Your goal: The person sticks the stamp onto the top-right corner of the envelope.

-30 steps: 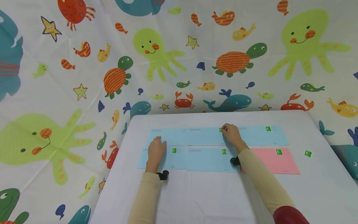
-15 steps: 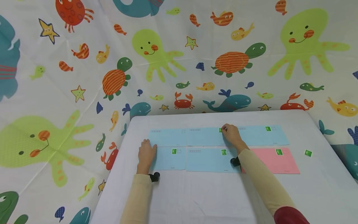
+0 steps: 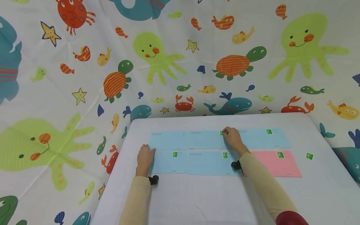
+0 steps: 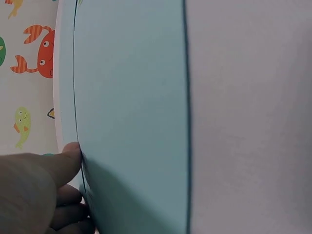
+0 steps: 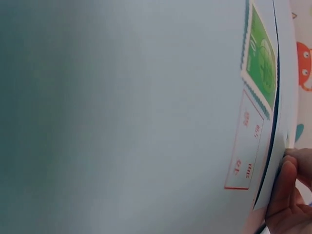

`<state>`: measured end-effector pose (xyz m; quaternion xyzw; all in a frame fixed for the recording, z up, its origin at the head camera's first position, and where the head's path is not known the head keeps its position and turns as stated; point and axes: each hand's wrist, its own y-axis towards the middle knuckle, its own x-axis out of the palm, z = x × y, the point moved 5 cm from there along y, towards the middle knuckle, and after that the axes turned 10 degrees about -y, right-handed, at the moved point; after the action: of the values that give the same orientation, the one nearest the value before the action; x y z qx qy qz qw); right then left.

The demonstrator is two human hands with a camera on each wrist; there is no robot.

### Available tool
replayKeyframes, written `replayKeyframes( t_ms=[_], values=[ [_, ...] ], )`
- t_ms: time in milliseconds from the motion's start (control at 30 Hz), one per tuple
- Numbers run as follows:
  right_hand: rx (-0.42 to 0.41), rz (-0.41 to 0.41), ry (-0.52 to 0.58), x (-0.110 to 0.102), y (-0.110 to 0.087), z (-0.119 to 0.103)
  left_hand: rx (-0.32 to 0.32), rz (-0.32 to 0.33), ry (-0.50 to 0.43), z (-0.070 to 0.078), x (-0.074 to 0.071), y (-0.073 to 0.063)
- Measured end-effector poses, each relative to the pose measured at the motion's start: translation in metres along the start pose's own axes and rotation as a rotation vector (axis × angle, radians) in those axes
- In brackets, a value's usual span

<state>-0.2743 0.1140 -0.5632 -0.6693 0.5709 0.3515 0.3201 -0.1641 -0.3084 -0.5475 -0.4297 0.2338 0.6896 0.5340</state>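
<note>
My right hand (image 3: pixel 233 137) bends over the top right corner of the upper middle blue envelope (image 3: pixel 206 140). Its thumb and fingertips pinch together at a green postage stamp (image 3: pixel 221 133) and partly cover it. In the right wrist view, these fingers (image 5: pixel 287 190) reach past another stamp (image 5: pixel 261 61) on the envelope below. Farther left, my left hand (image 3: pixel 144 159) rests on the left end of the lower left blue envelope (image 3: pixel 168 164), fingers pointing away. The left wrist view has its thumb (image 4: pixel 68 161) at that envelope's upper edge.
Blue envelopes lie upper left (image 3: pixel 167 140) and upper right (image 3: pixel 261 140); another (image 3: pixel 209 165) fills the lower middle. A pink envelope (image 3: pixel 277 165) is partly behind the right sleeve (image 3: pixel 264 184). One loose stamp (image 3: pixel 309 156) lies at right on the white table (image 3: pixel 197 200). Behind hangs a sea-animal cloth (image 3: pixel 168 56).
My left hand has slid left from the middle of the left envelopes to their left end. The right hand stays at the same stamp. The head view has tilted slightly.
</note>
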Motion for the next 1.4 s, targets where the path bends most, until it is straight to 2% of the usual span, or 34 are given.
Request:
replayKeyframes(
  t_ms=[267, 667, 967, 1133, 1400],
  values=[
    [-0.008, 0.011, -0.005, 0.000, 0.000, -0.002, 0.012, 0.031, 0.043, -0.002, 0.001, 0.003],
    [0.013, -0.009, 0.014, -0.006, -0.003, -0.001, -0.016, 0.028, 0.008, -0.003, 0.001, 0.004],
    [0.057, -0.033, 0.081, -0.011, -0.007, 0.004, -0.023, 0.033, -0.008, -0.005, -0.001, 0.003],
    [0.052, -0.006, 0.073, -0.022, -0.012, 0.007, -0.020, 0.033, 0.001, -0.007, 0.000, 0.004],
    [-0.018, 0.068, 0.030, -0.048, -0.024, 0.015, -0.009, 0.026, 0.003, -0.005, -0.004, 0.002]
  ],
)
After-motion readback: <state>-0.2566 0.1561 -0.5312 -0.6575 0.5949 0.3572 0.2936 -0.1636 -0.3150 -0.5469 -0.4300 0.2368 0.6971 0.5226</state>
